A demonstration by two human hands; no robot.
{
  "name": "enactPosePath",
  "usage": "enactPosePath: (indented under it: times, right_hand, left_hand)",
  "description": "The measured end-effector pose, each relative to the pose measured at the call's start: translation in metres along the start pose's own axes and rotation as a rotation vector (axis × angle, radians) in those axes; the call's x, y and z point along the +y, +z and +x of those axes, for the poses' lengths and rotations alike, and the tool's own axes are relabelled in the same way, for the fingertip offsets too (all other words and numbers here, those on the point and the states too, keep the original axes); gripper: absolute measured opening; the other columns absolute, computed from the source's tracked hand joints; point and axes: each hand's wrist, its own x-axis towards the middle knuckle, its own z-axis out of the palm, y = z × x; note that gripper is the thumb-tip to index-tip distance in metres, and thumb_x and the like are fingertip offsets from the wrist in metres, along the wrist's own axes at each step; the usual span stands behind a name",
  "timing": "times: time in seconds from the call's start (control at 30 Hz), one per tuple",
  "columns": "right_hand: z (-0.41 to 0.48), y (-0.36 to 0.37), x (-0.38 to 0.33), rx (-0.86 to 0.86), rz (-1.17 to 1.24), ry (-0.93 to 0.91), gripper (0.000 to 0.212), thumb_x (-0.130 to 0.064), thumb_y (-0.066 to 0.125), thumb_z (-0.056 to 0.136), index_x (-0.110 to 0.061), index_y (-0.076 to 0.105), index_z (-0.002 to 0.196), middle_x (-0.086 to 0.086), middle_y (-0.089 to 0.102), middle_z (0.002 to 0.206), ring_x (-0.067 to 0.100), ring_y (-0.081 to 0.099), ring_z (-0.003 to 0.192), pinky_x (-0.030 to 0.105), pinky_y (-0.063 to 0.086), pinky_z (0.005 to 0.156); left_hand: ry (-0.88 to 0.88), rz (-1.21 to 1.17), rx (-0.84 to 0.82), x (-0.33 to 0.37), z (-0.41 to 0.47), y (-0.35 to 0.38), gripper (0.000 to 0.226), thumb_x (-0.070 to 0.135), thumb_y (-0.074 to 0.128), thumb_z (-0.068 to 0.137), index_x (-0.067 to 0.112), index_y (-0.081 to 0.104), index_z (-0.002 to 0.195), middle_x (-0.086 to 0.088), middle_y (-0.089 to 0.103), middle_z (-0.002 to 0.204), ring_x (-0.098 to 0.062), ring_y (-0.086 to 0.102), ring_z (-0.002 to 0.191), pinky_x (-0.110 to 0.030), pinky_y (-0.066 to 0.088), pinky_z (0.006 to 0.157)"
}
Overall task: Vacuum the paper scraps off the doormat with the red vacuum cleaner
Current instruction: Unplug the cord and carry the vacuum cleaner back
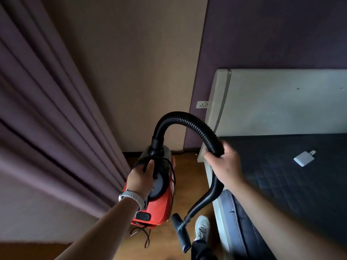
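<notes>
Head view: we carry the red vacuum cleaner (163,201), which appears lifted clear of the wooden floor (187,184). Our left hand (139,180) has its fingers curled round the black handle on top, so the body hangs beside our leg. Our right hand (224,166) wraps its fingers round the black hose (187,119) partway along. We judge this keeps the loop from swinging and stops the nozzle (181,231), dangling low by our shoe (202,227), from dragging.

The power cord (145,234) hangs in loose loops under the body. A wall socket (202,104) sits beside the headboard (281,102) ahead. Neither doormat nor paper scraps are in sight, so we reckon this is the fetching stage, with vacuuming not yet begun.

The passage is narrow, with the curtain (47,109) close on our left and the bed (281,184) on our right, a white adapter (303,158) lying on its mattress. The dangling cord near our feet could snag or trip us.
</notes>
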Motion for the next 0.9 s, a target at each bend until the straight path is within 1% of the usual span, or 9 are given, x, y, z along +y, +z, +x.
enactPosePath:
  times: [0.1,0.2,0.27,0.4,0.5,0.63,0.73,0.83,0.9]
  right_hand:
    - [0.042,0.013,0.02,-0.053,0.021,0.003,0.016,-0.019,0.075,0.081,-0.022,0.059,0.08,0.0,0.06,0.063,0.01,0.053,0.051,0.021,0.04,0.046]
    - [0.086,0.025,0.042,-0.092,0.062,0.047,0.015,-0.021,0.076,0.082,-0.017,0.062,0.083,0.012,0.066,0.069,0.019,0.059,0.055,0.026,0.044,0.047]
    - [0.119,0.032,0.058,-0.107,0.063,0.052,0.016,-0.023,0.077,0.081,-0.02,0.062,0.081,0.009,0.065,0.066,0.02,0.059,0.055,0.029,0.046,0.049]
    - [0.177,0.048,0.086,-0.189,0.047,-0.01,0.018,-0.019,0.077,0.082,-0.023,0.059,0.081,-0.005,0.055,0.057,0.011,0.052,0.048,0.029,0.041,0.045]
    - [0.211,0.065,0.103,-0.223,-0.009,-0.066,0.017,-0.02,0.077,0.081,-0.019,0.061,0.087,-0.004,0.058,0.062,0.007,0.054,0.05,0.025,0.043,0.044]
    - [0.242,0.091,0.13,-0.179,-0.018,-0.054,0.021,-0.016,0.077,0.082,-0.022,0.057,0.084,-0.007,0.055,0.06,-0.001,0.054,0.05,0.012,0.037,0.042]
    - [0.26,0.12,0.162,-0.133,-0.054,-0.029,0.03,-0.021,0.077,0.08,-0.032,0.05,0.076,-0.009,0.054,0.06,-0.002,0.054,0.051,0.015,0.039,0.043]
    - [0.276,0.148,0.205,-0.114,-0.078,-0.043,0.032,-0.027,0.077,0.078,-0.036,0.047,0.074,-0.011,0.054,0.061,-0.001,0.055,0.051,0.016,0.038,0.044]
    - [0.285,0.166,0.236,-0.134,-0.108,-0.091,0.033,-0.028,0.078,0.078,-0.039,0.046,0.075,-0.013,0.054,0.063,-0.001,0.056,0.053,0.015,0.038,0.046]
  left_hand:
    - [-0.05,0.016,-0.025,0.016,0.024,0.019,0.046,0.052,0.044,0.097,0.014,0.064,0.082,-0.01,0.069,0.061,-0.025,0.068,0.051,-0.043,0.06,0.063]
    - [-0.122,0.0,-0.011,0.023,0.051,0.044,0.043,0.05,0.044,0.098,0.015,0.064,0.084,-0.012,0.07,0.068,-0.027,0.068,0.055,-0.042,0.06,0.061]
    - [-0.17,0.0,-0.002,0.029,0.07,0.062,0.04,0.049,0.042,0.099,0.018,0.062,0.083,-0.013,0.07,0.07,-0.028,0.069,0.058,-0.042,0.06,0.064]
    - [-0.253,-0.071,0.023,0.03,0.111,0.1,0.042,0.042,0.041,0.102,0.009,0.064,0.089,-0.013,0.067,0.064,-0.023,0.065,0.051,-0.032,0.056,0.053]
    - [-0.262,-0.084,0.013,0.024,0.144,0.124,0.039,0.04,0.039,0.104,0.011,0.062,0.091,-0.011,0.067,0.064,-0.016,0.063,0.045,-0.022,0.049,0.044]
    - [-0.294,-0.16,-0.092,0.005,0.19,0.161,0.034,0.037,0.037,0.105,0.015,0.06,0.093,-0.01,0.067,0.064,-0.025,0.066,0.055,-0.035,0.055,0.057]
    - [-0.305,-0.201,-0.15,-0.025,0.227,0.192,0.037,0.036,0.039,0.105,0.008,0.061,0.096,-0.011,0.067,0.066,-0.026,0.065,0.057,-0.034,0.052,0.055]
    - [-0.288,-0.234,-0.176,-0.061,0.261,0.23,0.042,0.035,0.039,0.105,0.002,0.06,0.091,-0.013,0.065,0.069,-0.029,0.064,0.061,-0.042,0.055,0.068]
    - [-0.256,-0.235,-0.169,-0.091,0.283,0.257,0.047,0.036,0.039,0.105,-0.001,0.06,0.084,-0.014,0.065,0.068,-0.029,0.063,0.06,-0.042,0.054,0.069]
